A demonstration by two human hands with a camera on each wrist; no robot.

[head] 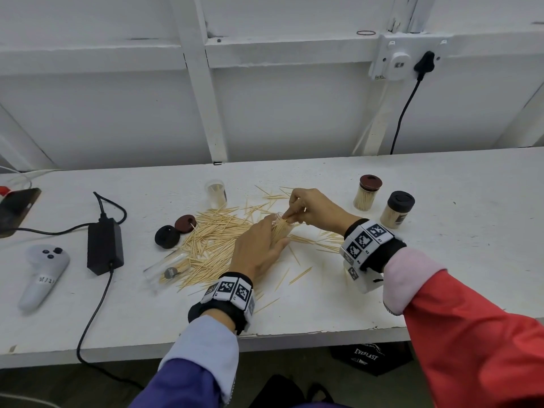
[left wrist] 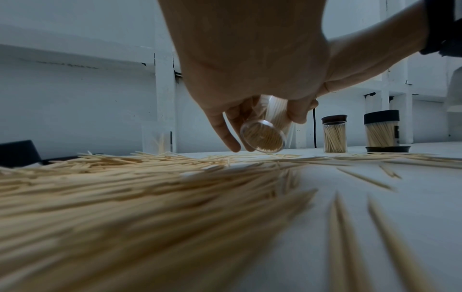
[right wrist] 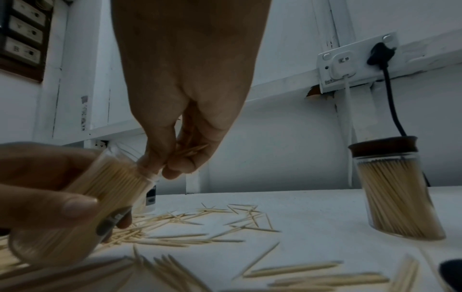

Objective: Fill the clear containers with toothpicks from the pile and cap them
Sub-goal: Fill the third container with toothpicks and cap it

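My left hand [head: 260,245] grips a clear container [head: 281,229] nearly full of toothpicks, tilted above the table; its round base [left wrist: 262,137] faces the left wrist camera. My right hand [head: 306,206] pinches a small bunch of toothpicks [right wrist: 191,151] at the container's open mouth [right wrist: 147,173]. The toothpick pile [head: 212,240] spreads on the white table [head: 323,304] left of and under my hands. One clear container [head: 216,193] stands upright behind the pile, almost empty. Another [head: 166,269] lies on its side at the pile's near left. A black cap [head: 167,236] and a brown cap [head: 185,223] lie left of the pile.
Two filled, capped containers stand at the right: a brown-capped one [head: 367,192] and a black-capped one [head: 397,209]. A black power adapter [head: 104,245] with cable, a grey controller [head: 44,273] and a phone [head: 16,207] lie at the left. A wall socket [head: 403,55] is behind.
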